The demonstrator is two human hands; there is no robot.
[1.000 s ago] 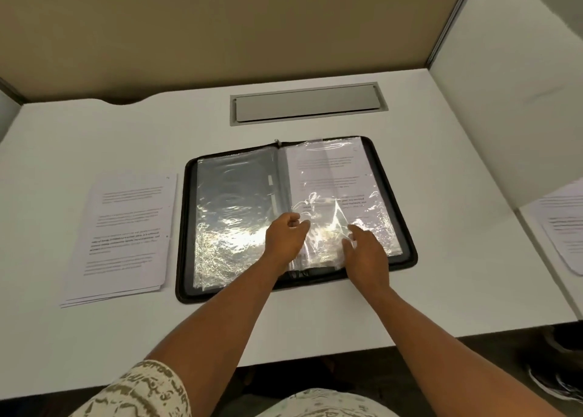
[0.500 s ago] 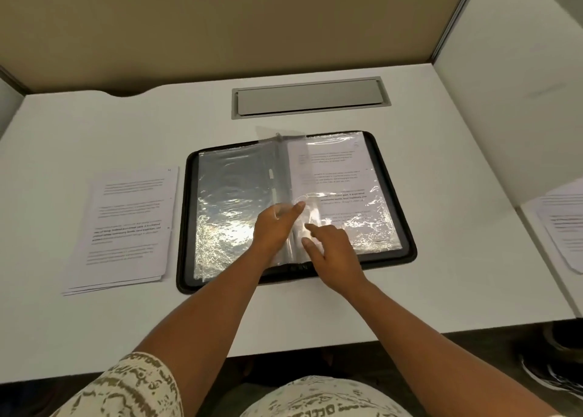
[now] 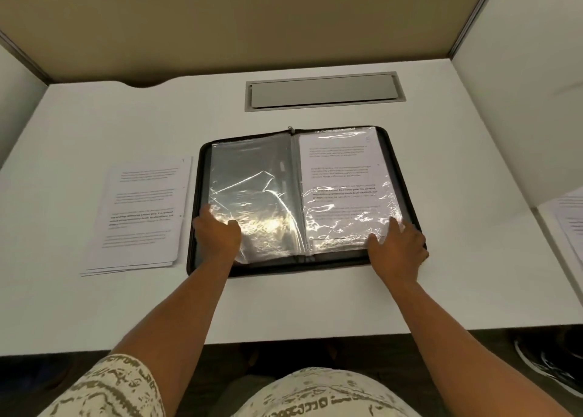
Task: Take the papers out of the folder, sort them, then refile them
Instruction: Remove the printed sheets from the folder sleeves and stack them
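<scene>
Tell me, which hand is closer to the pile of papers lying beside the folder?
Left. The left hand rests on the folder's near-left corner, beside the pile of papers; the right hand is at the far corner.

Print on filed page (image 3: 342, 177) and loose stack (image 3: 142, 208) too small to read. My left hand (image 3: 216, 235) hides folder (image 3: 407, 177) corner. Far-right papers (image 3: 572, 224) cut off by frame edge.
</scene>
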